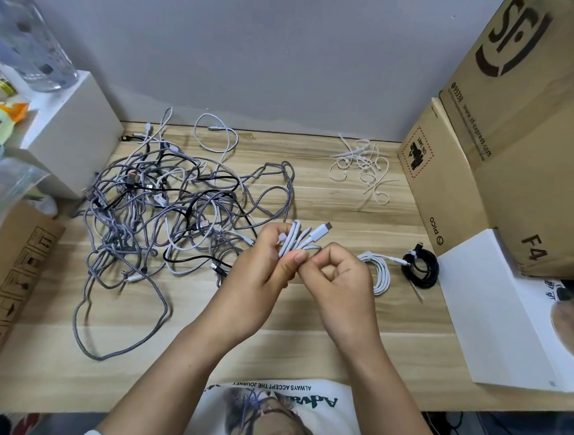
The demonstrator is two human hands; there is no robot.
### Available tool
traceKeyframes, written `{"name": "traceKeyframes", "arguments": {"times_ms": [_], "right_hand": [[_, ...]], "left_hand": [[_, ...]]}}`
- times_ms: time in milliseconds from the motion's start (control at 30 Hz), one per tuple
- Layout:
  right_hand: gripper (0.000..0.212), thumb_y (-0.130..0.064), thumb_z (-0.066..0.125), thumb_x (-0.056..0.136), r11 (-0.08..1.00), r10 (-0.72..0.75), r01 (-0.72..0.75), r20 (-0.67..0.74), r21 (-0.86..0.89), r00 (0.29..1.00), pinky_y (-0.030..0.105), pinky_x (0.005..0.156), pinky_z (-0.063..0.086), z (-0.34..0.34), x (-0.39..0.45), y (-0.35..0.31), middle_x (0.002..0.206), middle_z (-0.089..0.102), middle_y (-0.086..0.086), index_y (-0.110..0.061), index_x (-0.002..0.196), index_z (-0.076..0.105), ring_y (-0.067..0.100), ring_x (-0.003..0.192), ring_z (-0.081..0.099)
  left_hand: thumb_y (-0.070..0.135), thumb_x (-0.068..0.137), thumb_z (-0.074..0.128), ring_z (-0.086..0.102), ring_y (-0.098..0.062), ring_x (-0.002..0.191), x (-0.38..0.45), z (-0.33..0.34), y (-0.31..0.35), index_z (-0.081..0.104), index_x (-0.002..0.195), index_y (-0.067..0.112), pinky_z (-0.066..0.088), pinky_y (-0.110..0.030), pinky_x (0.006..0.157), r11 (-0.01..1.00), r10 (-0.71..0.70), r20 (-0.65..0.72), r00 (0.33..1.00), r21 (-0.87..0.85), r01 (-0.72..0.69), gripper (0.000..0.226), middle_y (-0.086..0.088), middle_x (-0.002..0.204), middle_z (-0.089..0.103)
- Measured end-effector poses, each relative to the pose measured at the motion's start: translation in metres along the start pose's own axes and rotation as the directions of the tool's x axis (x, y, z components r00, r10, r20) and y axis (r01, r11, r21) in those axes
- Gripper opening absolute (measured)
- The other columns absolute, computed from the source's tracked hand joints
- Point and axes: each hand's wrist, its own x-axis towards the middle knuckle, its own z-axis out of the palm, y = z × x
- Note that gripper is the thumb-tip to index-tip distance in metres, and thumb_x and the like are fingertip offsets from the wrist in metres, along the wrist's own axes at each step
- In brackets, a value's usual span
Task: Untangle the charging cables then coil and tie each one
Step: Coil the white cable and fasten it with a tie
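- Left hand (pixel 261 265): fingers curled round a folded white cable (pixel 299 239), its plug end pointing up and to the right, held above the table (pixel 308 309) near its middle.
- Right hand (pixel 339 277): fingers curled, pinching at the bundle's near end; whether a tie is between them cannot be told.
- Done: a coiled white cable (pixel 379 271) and a coiled black cable (pixel 420 267), both tied, lie to the right.
- Left: a large tangle (pixel 169 206) of grey, white and black cables at left.
- Loose cable ties (pixel 362 164) lie at far right; judged, the task is at an early stage.
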Motion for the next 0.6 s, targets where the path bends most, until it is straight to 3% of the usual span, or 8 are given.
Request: {"name": "traceKeyframes", "arguments": {"times_ms": [100,167,267,367,467,600], "right_hand": [[0.03,-0.011,0.065,0.085,1.0,-0.023,0.023,0.068,-0.009,0.997,0.014,0.044,0.028,-0.004,0.0009,0.001,0.04,0.047,-0.01,-0.016,0.061,0.047,0.0,0.039,0.032],[0.026,-0.015,0.067,0.085,0.996,-0.07,0.075,0.093,-0.053,0.993,0.017,0.05,0.037,-0.0056,0.0012,0.0032,0.047,0.056,-0.008,-0.017,0.064,0.053,0.002,0.045,0.045],[0.02,-0.043,0.065,0.076,0.973,-0.145,0.16,0.095,-0.169,0.985,0.04,0.065,0.052,-0.0068,0.0007,0.0072,0.066,0.067,-0.001,-0.024,0.075,0.059,0.016,0.063,0.064],[0.02,-0.047,0.056,0.077,0.959,-0.19,0.213,0.137,-0.187,0.972,0.053,0.072,0.051,-0.0076,-0.0002,0.0079,0.073,0.07,-0.003,-0.027,0.081,0.059,0.019,0.07,0.068],[0.016,-0.039,0.054,0.083,0.946,-0.228,0.262,0.183,-0.19,0.956,0.045,0.072,0.052,-0.0081,-0.0014,0.0055,0.076,0.07,-0.008,-0.024,0.08,0.06,0.013,0.073,0.066],[0.006,-0.023,0.054,0.083,0.976,-0.174,0.2,0.235,-0.091,0.956,0.016,0.058,0.042,-0.0098,-0.0046,0.0,0.065,0.061,-0.014,-0.026,0.084,0.059,0.001,0.058,0.053]], "left_hand": [[0.044,0.088,0.05,0.052,-0.011,0.069,0.0005,-0.0025,-0.0014,0.051,0.098,0.02,0.051,-0.029,0.065,0.997,-0.009,0.011,1.0,-0.073,0.01,0.027,0.016,0.072,0.056],[0.039,0.092,0.053,0.051,-0.01,0.065,0.001,-0.0031,0.0003,0.051,0.091,0.016,0.046,-0.019,0.059,0.991,-0.03,0.013,0.999,-0.13,0.032,0.024,0.015,0.066,0.056],[0.032,0.084,0.049,0.051,-0.009,0.063,0.0017,-0.004,0.0042,0.05,0.085,0.017,0.039,-0.009,0.054,0.967,-0.07,0.036,0.997,-0.243,0.076,0.015,0.013,0.06,0.056],[0.03,0.091,0.053,0.049,-0.012,0.061,0.0018,-0.0058,0.0033,0.052,0.091,0.018,0.039,-0.011,0.053,0.947,-0.075,0.087,0.993,-0.304,0.098,0.012,0.011,0.06,0.052],[0.029,0.086,0.046,0.049,-0.011,0.058,0.002,-0.0079,0.0023,0.054,0.094,0.018,0.04,-0.013,0.053,0.948,-0.076,0.084,0.994,-0.304,0.099,0.016,0.011,0.056,0.049],[0.03,0.086,0.045,0.046,-0.008,0.056,0.0024,-0.0076,0.0048,0.055,0.082,0.012,0.04,-0.011,0.053,0.981,-0.015,-0.013,1.0,-0.196,0.013,0.021,0.012,0.055,0.048]]}}
